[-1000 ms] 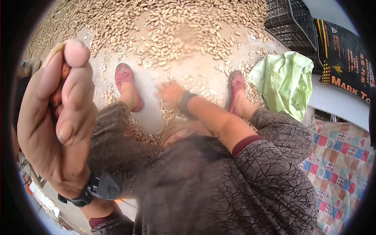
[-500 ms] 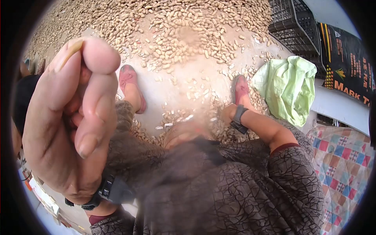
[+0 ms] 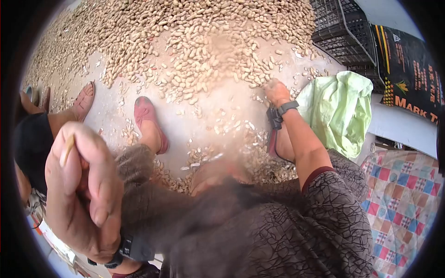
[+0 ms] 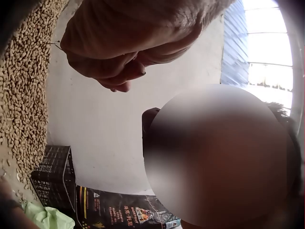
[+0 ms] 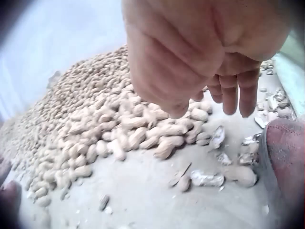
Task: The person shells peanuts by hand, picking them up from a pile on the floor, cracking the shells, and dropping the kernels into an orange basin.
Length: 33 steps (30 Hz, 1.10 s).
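My left hand (image 3: pixel 85 194) is raised close to the head camera, with its fingers curled in towards the thumb. Nothing shows between the fingers, though the palm's inside is mostly hidden. Low over the floor, my right hand (image 3: pixel 278 94) reaches to the near edge of a large heap of peanuts (image 3: pixel 199 60). The right wrist view shows its fingers (image 5: pixel 229 95) pointing down, fairly straight and slightly spread, beside unshelled peanuts (image 5: pixel 138 129). Broken shells (image 5: pixel 207 179) and a few loose peanuts lie on the floor below them.
A light green sack (image 3: pixel 338 111) stands right of my right hand, before a black plastic crate (image 3: pixel 345 32) and a black printed bag (image 3: pixel 410 74). My pink shoes (image 3: pixel 149 120) flank scattered shells (image 3: pixel 259 162). Another person's sandalled foot (image 3: pixel 85 99) is at left; patchwork cloth (image 3: pixel 403 199) lies at right.
My right hand swept from the floor between my feet to the right beside my leg, then forward to the heap's edge. The left hand, still curled, appears lower now. Another person's foot has come into view.
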Available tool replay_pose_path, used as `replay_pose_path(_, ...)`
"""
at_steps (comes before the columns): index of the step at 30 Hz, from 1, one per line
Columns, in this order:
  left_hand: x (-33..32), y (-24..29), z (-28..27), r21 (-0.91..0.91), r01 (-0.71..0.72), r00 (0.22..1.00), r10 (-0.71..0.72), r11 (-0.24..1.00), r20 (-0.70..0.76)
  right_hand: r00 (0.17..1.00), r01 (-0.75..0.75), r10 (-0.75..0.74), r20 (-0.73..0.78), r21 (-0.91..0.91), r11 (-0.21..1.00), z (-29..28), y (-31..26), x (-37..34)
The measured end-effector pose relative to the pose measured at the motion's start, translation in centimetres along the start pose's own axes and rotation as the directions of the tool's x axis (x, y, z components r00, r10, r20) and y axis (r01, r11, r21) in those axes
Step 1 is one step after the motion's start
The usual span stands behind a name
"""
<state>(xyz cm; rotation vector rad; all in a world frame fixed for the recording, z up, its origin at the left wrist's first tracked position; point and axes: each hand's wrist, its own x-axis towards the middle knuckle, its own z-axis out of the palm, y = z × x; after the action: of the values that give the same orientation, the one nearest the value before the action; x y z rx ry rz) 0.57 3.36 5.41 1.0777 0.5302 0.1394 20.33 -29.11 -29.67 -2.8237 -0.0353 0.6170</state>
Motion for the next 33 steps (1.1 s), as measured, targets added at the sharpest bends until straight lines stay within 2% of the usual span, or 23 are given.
replay_pose_path(1,0.3,0.1,-0.4,0.026,-0.006,0.997,0.004,1.0,0.072,0.996,-0.069,0.069,-0.05,0.016,0.998,-1.0,0.0,-0.1)
replay_pose_path(2,0.6,0.0,-1.0,0.025,-0.005,0.997,0.003,1.0,0.073,0.996,-0.07,0.071,-0.05,0.015,0.997,-0.4,1.2,1.2)
replay_pose_path(4,1.4,-0.3,-1.1,0.011,-0.047,0.958,0.042,0.999,0.282,0.968,0.006,-0.001,-0.251,0.017,1.0,0.8,3.4,3.7)
replay_pose_path(5,0.7,-0.2,-0.1,-0.017,-0.006,0.998,0.007,1.0,0.068,0.986,-0.061,0.073,-0.15,0.082,0.995,0.7,3.9,4.5)
replay_pose_path(6,0.9,-0.1,0.4,-0.014,-0.003,0.998,0.004,1.0,0.066,0.986,-0.063,0.075,-0.146,0.083,0.995,0.8,3.9,5.1)
replay_pose_path(8,1.3,-0.2,1.1,0.048,0.035,0.996,-0.039,0.998,0.078,0.964,0.078,-0.043,-0.262,0.125,0.989,1.2,3.7,6.2)
replay_pose_path(12,2.4,-1.0,1.4,0.047,-0.008,0.992,0.002,0.999,0.124,0.963,0.127,-0.102,-0.25,0.087,0.988,1.7,2.3,8.2)
replay_pose_path(13,3.0,-1.2,1.2,0.051,-0.003,0.993,-0.003,0.999,0.117,0.947,0.147,-0.128,-0.293,0.045,0.988,2.1,1.9,8.7)
replay_pose_path(15,4.3,-1.9,0.4,-0.09,0.092,0.916,-0.049,0.992,0.397,0.932,0.162,-0.153,-0.329,0.003,0.987,3.0,1.5,9.0)
replay_pose_path(17,5.0,-2.3,0.5,-0.107,0.11,0.907,-0.056,0.988,0.417,0.847,0.221,-0.234,-0.476,-0.085,0.972,3.8,1.0,8.9)
replay_pose_path(18,5.2,-2.4,0.6,-0.124,0.12,0.896,-0.054,0.985,0.44,0.849,0.226,-0.238,-0.473,-0.084,0.971,4.3,0.7,8.7)
replay_pose_path(20,5.2,-2.7,1.1,-0.107,0.1,0.92,-0.051,0.989,0.388,0.822,0.195,-0.185,-0.54,-0.038,0.98,5.6,0.4,7.6)
replay_pose_path(25,5.0,-3.1,2.0,-0.06,0.129,0.949,-0.106,0.99,0.296,0.867,0.178,-0.164,-0.471,-0.015,0.984,7.1,-1.2,4.4)
replay_pose_path(27,4.7,-3.1,2.5,0.013,0.134,0.964,-0.133,0.991,0.228,0.807,0.266,-0.271,-0.526,-0.087,0.96,7.5,-1.9,3.4)
replay_pose_path(28,4.5,-3.1,2.8,0.016,0.131,0.965,-0.131,0.991,0.228,0.805,0.268,-0.271,-0.527,-0.083,0.96,7.5,-2.2,3.1)
replay_pose_path(30,4.2,-2.9,3.4,0.087,0.138,0.983,-0.147,0.987,0.112,0.838,0.275,-0.257,-0.482,-0.034,0.961,7.4,-2.6,2.6)
replay_pose_path(31,4.1,-2.8,3.8,0.089,0.134,0.983,-0.144,0.987,0.114,0.836,0.276,-0.256,-0.486,-0.031,0.961,7.5,-2.7,2.7)
replay_pose_path(33,4.0,-2.9,4.4,0.113,0.078,0.993,-0.088,0.991,0.082,0.888,0.244,-0.216,-0.406,0.016,0.97,7.8,-2.6,3.2)
